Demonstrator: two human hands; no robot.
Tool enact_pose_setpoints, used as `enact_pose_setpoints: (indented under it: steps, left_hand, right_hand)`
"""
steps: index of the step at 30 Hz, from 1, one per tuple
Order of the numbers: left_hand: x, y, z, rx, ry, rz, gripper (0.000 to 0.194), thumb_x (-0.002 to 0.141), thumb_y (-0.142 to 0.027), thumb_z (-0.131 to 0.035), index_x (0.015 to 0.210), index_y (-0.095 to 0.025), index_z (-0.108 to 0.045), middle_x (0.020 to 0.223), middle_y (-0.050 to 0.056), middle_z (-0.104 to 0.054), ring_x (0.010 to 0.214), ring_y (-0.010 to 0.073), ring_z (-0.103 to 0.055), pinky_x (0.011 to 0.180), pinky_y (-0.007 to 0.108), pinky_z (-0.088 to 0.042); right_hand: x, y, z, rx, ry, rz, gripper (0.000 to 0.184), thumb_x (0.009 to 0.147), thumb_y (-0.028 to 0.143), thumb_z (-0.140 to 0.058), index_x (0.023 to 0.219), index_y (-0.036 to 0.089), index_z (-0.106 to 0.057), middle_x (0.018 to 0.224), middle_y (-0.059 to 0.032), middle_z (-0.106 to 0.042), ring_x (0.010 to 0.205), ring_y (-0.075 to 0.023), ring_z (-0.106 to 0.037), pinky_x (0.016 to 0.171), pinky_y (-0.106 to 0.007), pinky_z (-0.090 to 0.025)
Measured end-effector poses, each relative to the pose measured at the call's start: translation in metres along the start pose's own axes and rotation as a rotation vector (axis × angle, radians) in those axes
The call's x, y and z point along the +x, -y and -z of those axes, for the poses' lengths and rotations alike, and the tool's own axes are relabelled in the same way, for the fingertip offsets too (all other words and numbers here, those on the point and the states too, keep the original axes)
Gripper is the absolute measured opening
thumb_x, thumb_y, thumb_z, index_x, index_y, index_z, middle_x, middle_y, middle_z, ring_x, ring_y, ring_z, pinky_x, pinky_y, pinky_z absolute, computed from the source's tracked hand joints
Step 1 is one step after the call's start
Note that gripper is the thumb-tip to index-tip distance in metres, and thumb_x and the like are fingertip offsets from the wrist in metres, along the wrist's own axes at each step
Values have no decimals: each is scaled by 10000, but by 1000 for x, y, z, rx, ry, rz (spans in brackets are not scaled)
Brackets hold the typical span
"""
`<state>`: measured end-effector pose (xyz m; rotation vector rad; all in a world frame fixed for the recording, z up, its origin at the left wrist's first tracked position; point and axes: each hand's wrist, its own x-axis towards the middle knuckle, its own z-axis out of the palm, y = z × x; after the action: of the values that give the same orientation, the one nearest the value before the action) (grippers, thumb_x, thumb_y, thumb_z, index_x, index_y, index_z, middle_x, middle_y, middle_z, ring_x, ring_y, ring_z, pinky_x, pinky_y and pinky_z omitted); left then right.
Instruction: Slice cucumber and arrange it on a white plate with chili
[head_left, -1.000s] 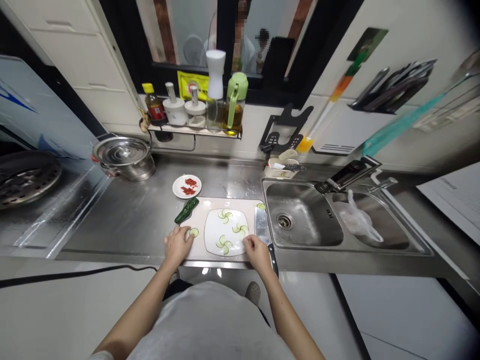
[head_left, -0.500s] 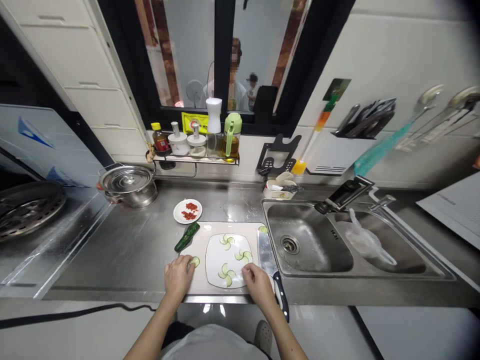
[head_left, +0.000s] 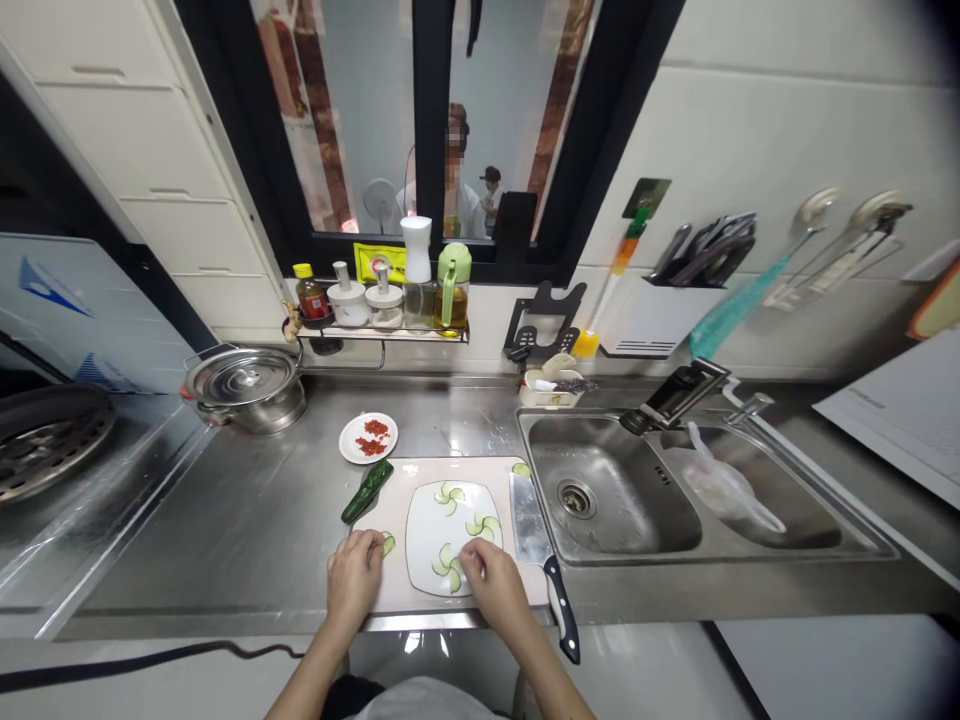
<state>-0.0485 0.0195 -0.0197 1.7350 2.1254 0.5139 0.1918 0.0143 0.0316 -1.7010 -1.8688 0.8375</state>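
Observation:
My left hand (head_left: 354, 573) rests on the left side of the pale cutting board (head_left: 390, 590), fingers bent together, fingertips against a few cucumber slices (head_left: 388, 543). My right hand (head_left: 491, 580) is over the lower right of the white plate (head_left: 427, 530), thumb and forefinger pinched beside a pinwheel of cucumber slices (head_left: 448, 572); whatever is in the pinch is hidden. Two more pinwheels lie on the plate, at its top and right. A dark green piece of cucumber (head_left: 367, 492) lies across the board's upper left edge. A kitchen knife (head_left: 532, 520) lies along the board's right side.
A small plate of chopped red bits (head_left: 346, 443) stands behind the board. A lidded steel pot (head_left: 274, 405) is at the left. The double sink (head_left: 622, 555) lies to the right, with a plastic bag (head_left: 724, 485) in it. The knife's handle (head_left: 564, 615) overhangs the counter's front edge.
My right hand has moved left, from the plate's right edge to the lower pinwheel. My left hand stays by the slices. The whole view has shifted slightly.

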Motion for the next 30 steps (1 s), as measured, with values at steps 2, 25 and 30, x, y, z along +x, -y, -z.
enact_pose_setpoints:
  steps: [2, 25, 30]
  left_hand:
    - [-2, -1, 1, -17, -11, -1, 199, 845, -206, -485, 880, -251, -676, 981, 38, -670, 940, 223, -577, 782, 330, -382]
    - [-6, -43, 39, -810, 98, -102, 302, 784, -402, -568, 979, -183, -642, 870, 49, -660, 829, 178, -614, 792, 300, -493]
    - [-7, -47, 38, -839, 107, -77, 324, 763, -409, -599, 987, -181, -645, 842, 44, -640, 798, 170, -597, 764, 288, -484]
  right_hand:
    - [0, 6, -3, 4, 18, 19, 228, 875, 329, -433, 766, 208, -593, 694, -19, -587, 695, -175, -549, 617, -256, -367]
    - [27, 60, -35, 308, 140, 179, 173, 850, 305, -557, 966, 195, -622, 833, -25, -653, 803, -168, -585, 731, -274, -442]
    - [28, 57, -34, 393, 122, 133, 184, 831, 366, -572, 777, 191, -569, 729, 12, -619, 688, -131, -554, 649, -238, -426]
